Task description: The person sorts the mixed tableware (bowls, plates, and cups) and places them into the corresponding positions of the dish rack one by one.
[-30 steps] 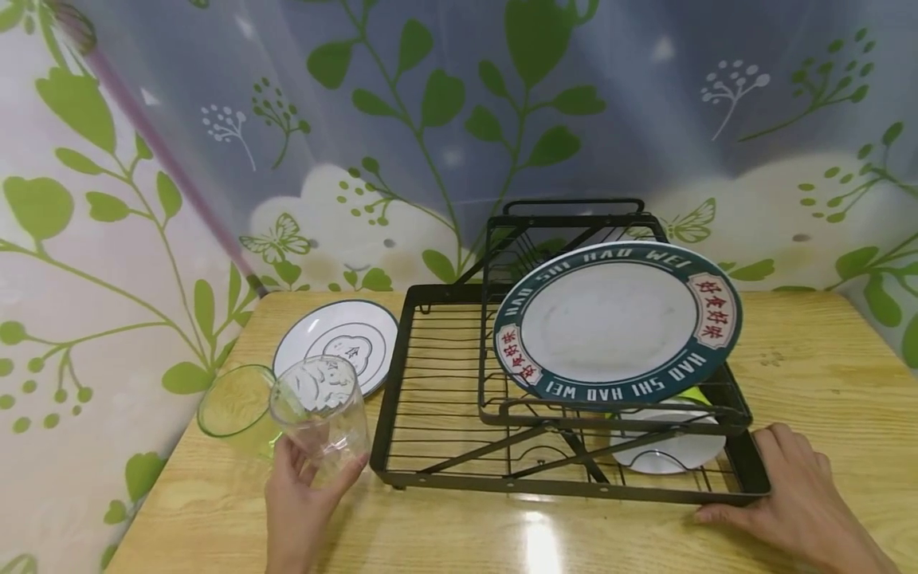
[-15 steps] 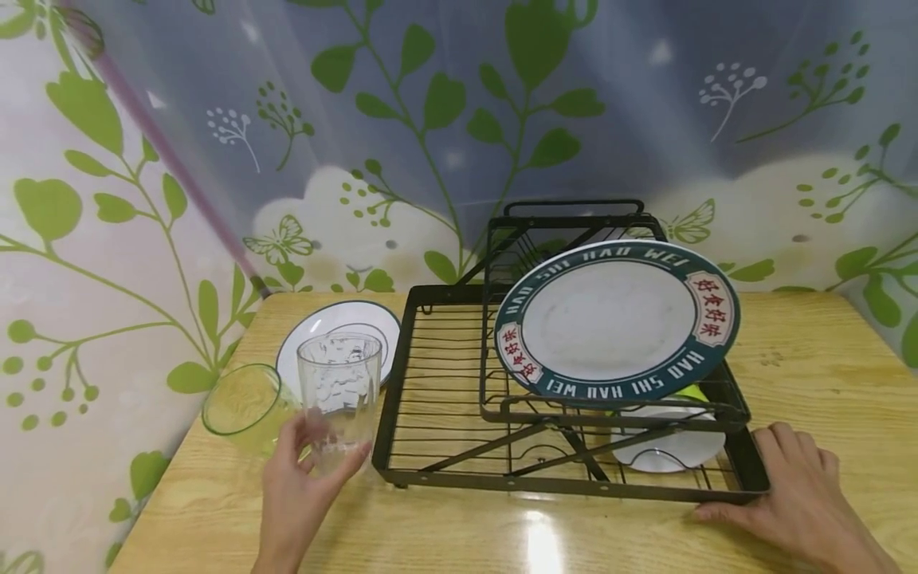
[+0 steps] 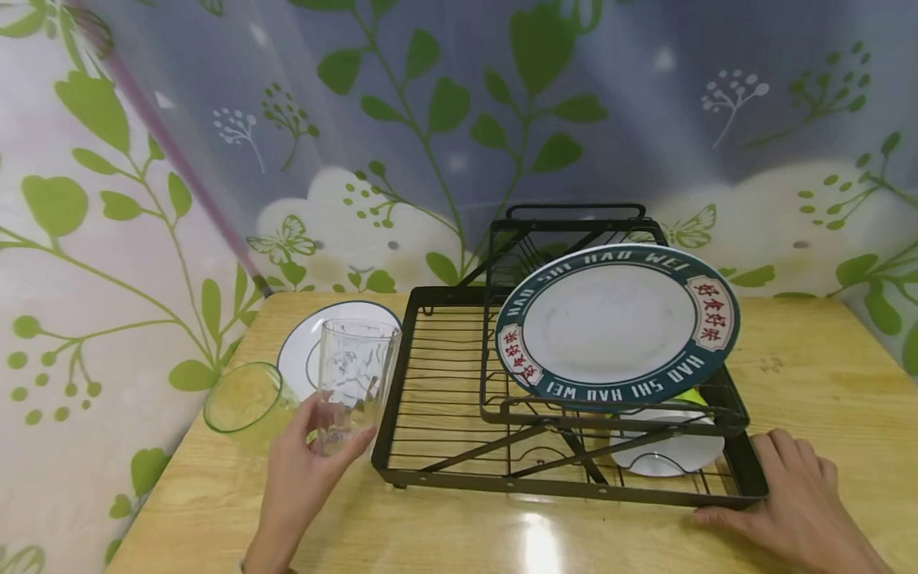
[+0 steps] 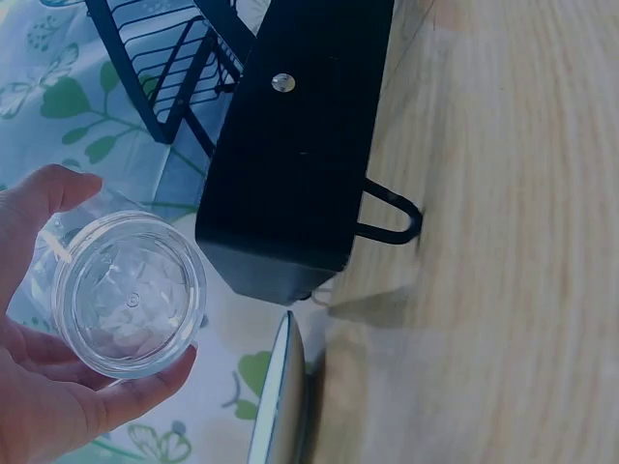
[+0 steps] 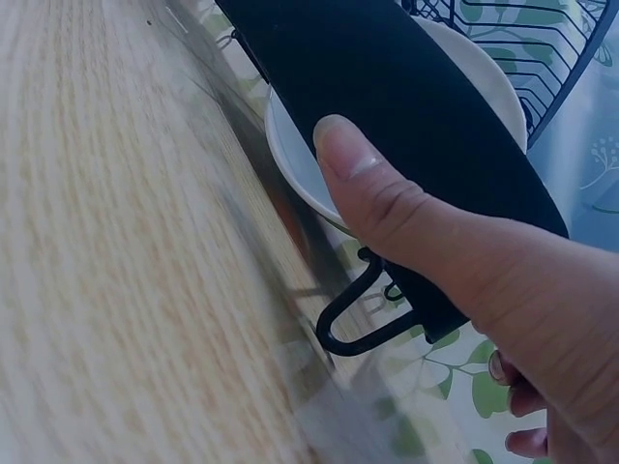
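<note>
My left hand [image 3: 308,470] holds a clear drinking glass [image 3: 358,375] upright between thumb and fingers, just left of the black dish rack [image 3: 459,482]. In the left wrist view the round base of the glass [image 4: 133,295] faces the camera, raised off the table. At the rack's front right corner my right hand [image 3: 796,502] grips the frame. Its thumb [image 5: 358,169] presses the front of the rack, while the other fingers lie round the side, partly hidden.
A large green-rimmed plate [image 3: 610,323] leans on the rack's upper tier. Beneath it, a small white dish [image 3: 670,450] sits in the lower tier. Left of the rack are a white plate [image 3: 294,355] and a yellow-green glass [image 3: 244,402]. Patterned curtain stands behind.
My left hand has carried the clear glass right, toward the rack's left end, and the glass has gone from tilted to upright. My right hand stays on the rack corner.
</note>
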`<state>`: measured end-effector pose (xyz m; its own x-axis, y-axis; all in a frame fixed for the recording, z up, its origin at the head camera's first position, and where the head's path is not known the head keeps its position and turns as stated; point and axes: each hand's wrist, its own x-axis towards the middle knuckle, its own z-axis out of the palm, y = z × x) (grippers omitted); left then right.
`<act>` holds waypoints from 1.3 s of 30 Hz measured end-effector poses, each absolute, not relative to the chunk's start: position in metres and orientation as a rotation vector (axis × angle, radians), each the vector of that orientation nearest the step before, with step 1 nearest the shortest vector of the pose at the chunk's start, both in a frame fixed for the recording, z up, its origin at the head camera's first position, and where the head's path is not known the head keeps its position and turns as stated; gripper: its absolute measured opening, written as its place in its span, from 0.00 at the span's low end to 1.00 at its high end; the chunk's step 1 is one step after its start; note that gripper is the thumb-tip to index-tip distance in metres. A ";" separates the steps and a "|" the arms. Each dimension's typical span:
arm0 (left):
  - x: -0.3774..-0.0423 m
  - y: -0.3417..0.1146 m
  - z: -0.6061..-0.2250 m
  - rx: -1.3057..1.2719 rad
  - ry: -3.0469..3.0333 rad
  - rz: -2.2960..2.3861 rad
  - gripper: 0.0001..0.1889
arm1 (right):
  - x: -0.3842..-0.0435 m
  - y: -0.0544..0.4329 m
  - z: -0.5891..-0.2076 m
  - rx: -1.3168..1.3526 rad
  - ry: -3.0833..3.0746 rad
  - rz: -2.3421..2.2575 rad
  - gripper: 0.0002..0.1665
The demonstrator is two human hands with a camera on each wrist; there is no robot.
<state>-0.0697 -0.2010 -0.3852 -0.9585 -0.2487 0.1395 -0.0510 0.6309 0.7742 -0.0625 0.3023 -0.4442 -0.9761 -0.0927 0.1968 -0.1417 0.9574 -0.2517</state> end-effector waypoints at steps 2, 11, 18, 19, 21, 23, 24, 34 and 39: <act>-0.073 -0.201 -0.382 0.226 -2.638 -1.197 0.39 | -0.064 0.302 -0.444 0.187 -2.904 0.392 0.60; -0.097 -0.198 -0.375 0.074 -2.649 -1.071 0.25 | -0.064 0.302 -0.443 0.184 -2.922 0.350 0.62; -0.116 -0.189 -0.370 -0.054 -2.685 -0.978 0.29 | -0.065 0.302 -0.440 0.158 -2.950 0.273 0.64; -0.118 -0.187 -0.369 -0.066 -2.685 -0.969 0.30 | -0.065 0.302 -0.439 0.152 -2.957 0.265 0.64; -0.122 -0.182 -0.367 -0.081 -2.685 -0.963 0.32 | -0.065 0.302 -0.439 0.151 -2.959 0.268 0.64; -0.126 -0.178 -0.365 -0.087 -2.680 -0.953 0.33 | -0.065 0.302 -0.439 0.153 -2.955 0.272 0.63; -0.128 -0.176 -0.364 -0.088 -2.677 -0.938 0.33 | -0.065 0.302 -0.439 0.152 -2.958 0.274 0.63; -0.143 -0.160 -0.364 -0.057 -2.672 -0.860 0.32 | -0.062 0.302 -0.441 0.116 -3.039 0.282 0.70; -0.151 -0.160 -0.365 -0.075 -2.634 -0.833 0.35 | -0.064 0.302 -0.441 0.138 -2.985 0.305 0.66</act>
